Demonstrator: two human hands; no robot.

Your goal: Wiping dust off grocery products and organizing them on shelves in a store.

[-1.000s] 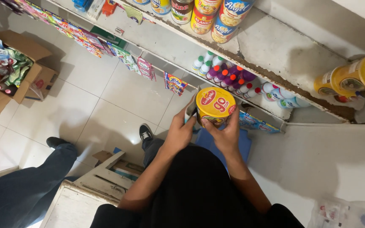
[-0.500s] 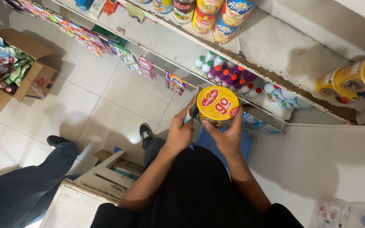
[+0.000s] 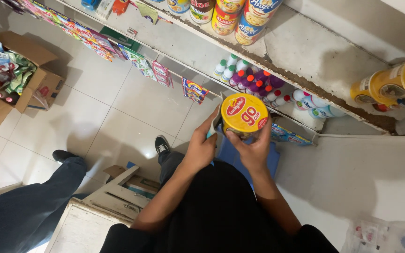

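Note:
Both my hands hold a round yellow noodle cup (image 3: 243, 114) with a red-and-yellow lid, raised in front of a shop shelf. My left hand (image 3: 203, 143) grips its left side, with a thin blue-white item pinched against it. My right hand (image 3: 254, 147) wraps the cup's underside and right side. More yellow cups (image 3: 390, 85) of the same kind lie on their sides on the grey shelf (image 3: 319, 56) to the upper right. Cans (image 3: 240, 16) stand on that shelf above the cup.
Small bottles (image 3: 254, 82) with coloured caps fill the lower shelf. Hanging sachet strips (image 3: 90, 40) run along the shelf edge at left. An open cardboard box (image 3: 10, 75) of packets sits on the tiled floor. A white wooden crate (image 3: 104, 201) and another person's jeans-clad leg (image 3: 29, 206) are at lower left.
The cup and both hands have shifted slightly upward and toward the shelf. The grip is the same.

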